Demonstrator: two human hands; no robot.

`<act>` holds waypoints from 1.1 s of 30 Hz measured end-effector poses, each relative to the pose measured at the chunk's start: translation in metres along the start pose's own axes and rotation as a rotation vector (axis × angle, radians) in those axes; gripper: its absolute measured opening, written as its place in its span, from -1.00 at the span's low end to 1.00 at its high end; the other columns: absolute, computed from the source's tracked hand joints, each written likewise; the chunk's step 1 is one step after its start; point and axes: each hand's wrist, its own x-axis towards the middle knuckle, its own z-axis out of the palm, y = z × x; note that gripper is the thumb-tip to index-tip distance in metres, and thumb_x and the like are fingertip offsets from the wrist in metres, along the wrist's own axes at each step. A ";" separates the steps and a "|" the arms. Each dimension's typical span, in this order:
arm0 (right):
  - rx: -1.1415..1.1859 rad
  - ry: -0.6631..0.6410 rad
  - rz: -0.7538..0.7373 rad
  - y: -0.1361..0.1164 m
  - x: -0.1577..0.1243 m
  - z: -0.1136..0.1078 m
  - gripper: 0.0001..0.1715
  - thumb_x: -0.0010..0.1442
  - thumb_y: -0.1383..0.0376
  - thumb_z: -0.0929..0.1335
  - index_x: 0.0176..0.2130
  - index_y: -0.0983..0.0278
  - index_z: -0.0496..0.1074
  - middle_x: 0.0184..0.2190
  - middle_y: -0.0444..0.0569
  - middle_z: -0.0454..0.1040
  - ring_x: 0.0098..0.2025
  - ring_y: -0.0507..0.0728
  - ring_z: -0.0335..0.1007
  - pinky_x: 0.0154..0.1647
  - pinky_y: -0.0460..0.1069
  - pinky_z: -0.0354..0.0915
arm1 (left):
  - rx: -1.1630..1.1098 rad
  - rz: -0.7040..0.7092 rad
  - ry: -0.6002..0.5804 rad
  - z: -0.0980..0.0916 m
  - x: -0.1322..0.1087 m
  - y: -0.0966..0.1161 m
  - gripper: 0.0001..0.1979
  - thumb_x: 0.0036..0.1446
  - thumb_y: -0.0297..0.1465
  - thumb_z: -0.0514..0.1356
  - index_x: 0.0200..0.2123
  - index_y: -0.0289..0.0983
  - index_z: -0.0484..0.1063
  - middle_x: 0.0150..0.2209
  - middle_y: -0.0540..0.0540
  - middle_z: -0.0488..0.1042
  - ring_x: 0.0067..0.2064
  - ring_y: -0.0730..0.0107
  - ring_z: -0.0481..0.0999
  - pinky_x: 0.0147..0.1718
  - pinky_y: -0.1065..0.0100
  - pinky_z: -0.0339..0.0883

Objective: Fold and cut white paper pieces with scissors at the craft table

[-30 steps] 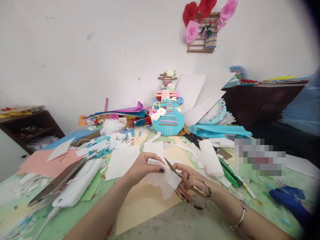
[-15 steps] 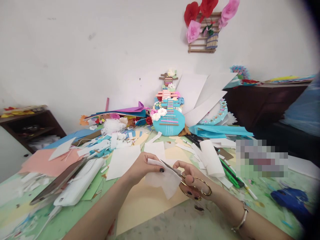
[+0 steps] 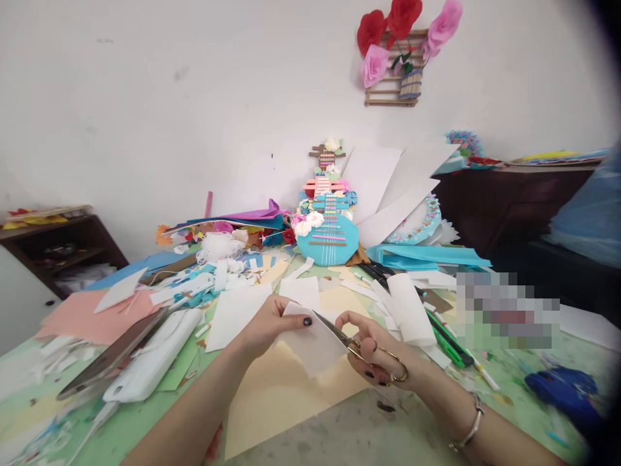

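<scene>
My left hand (image 3: 277, 323) pinches a thin white sheet of paper (image 3: 310, 349) between thumb and fingers. In my right hand (image 3: 373, 349) is a pair of scissors (image 3: 356, 349) with gold-coloured handles, fingers through the loops. The scissor blades look closed or nearly so and lie along the paper's upper right edge, pointing up toward my left thumb; whether they grip the paper I cannot tell. Beneath both hands, a cream sheet (image 3: 272, 408) lies on the table. Left of my left hand rests a white paper square (image 3: 237, 314).
A white glue gun (image 3: 155, 356) lies at left beside a dark tablet-like slab (image 3: 114, 353). To the right are a paper roll (image 3: 411, 309), a green cutter (image 3: 451, 346) and a blue bundle (image 3: 563, 388). Behind stands a blue paper lute (image 3: 327, 236). Paper scraps surround these.
The scissors' handles have come together and the blades have closed along the paper's edge. The paper now hangs flatter below my left thumb. The view has tilted up slightly.
</scene>
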 end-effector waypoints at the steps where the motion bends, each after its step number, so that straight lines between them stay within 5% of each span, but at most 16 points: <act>1: -0.008 -0.013 -0.011 0.000 0.000 0.000 -0.32 -0.06 -0.16 0.33 -0.16 0.23 0.08 -0.78 -0.38 0.11 -0.76 -0.11 -0.19 -0.78 -0.21 -0.16 | -0.002 0.000 -0.001 0.000 0.000 0.000 -0.74 -0.17 -0.32 0.35 -0.45 -0.43 0.55 -0.53 -0.16 0.54 -0.52 0.37 0.47 -0.53 0.44 0.28; 8: -0.019 -0.051 -0.003 0.002 0.002 0.000 -0.18 -0.09 -0.32 0.21 -0.14 0.25 0.06 -0.78 -0.33 0.20 -0.78 -0.09 -0.05 -0.74 -0.17 -0.07 | 0.024 0.009 -0.007 0.003 0.001 -0.002 -0.73 -0.17 -0.30 0.35 -0.45 -0.43 0.55 -0.52 -0.16 0.54 -0.50 0.36 0.47 -0.52 0.44 0.28; 17: 0.012 -0.013 0.004 0.009 0.003 0.004 -0.23 -0.02 -0.29 0.17 -0.11 0.26 0.08 -0.80 -0.31 0.23 -0.82 -0.09 -0.02 -0.72 -0.17 0.02 | 0.032 -0.031 -0.037 0.011 0.001 -0.004 -0.70 -0.19 -0.27 0.35 -0.43 -0.42 0.55 -0.49 -0.16 0.54 -0.49 0.33 0.47 -0.52 0.40 0.29; 26: 0.024 -0.125 0.038 0.010 0.005 -0.001 -0.21 -0.01 -0.29 0.16 -0.07 0.25 0.10 -0.70 -0.22 0.32 -0.77 -0.05 0.12 -0.68 -0.14 0.08 | 0.026 -0.031 -0.072 0.013 0.000 -0.004 -0.70 -0.19 -0.28 0.35 -0.42 -0.42 0.54 -0.50 -0.15 0.52 -0.49 0.34 0.46 -0.52 0.42 0.28; 33: 0.136 -0.120 -0.049 0.019 0.004 -0.005 -0.23 0.07 -0.25 0.13 0.03 0.22 0.10 -0.77 -0.30 0.23 -0.78 -0.02 0.10 -0.64 -0.11 0.16 | -0.093 0.005 0.033 0.005 0.001 -0.004 -0.75 -0.19 -0.31 0.36 -0.47 -0.40 0.54 -0.51 -0.14 0.53 -0.50 0.35 0.48 -0.52 0.42 0.33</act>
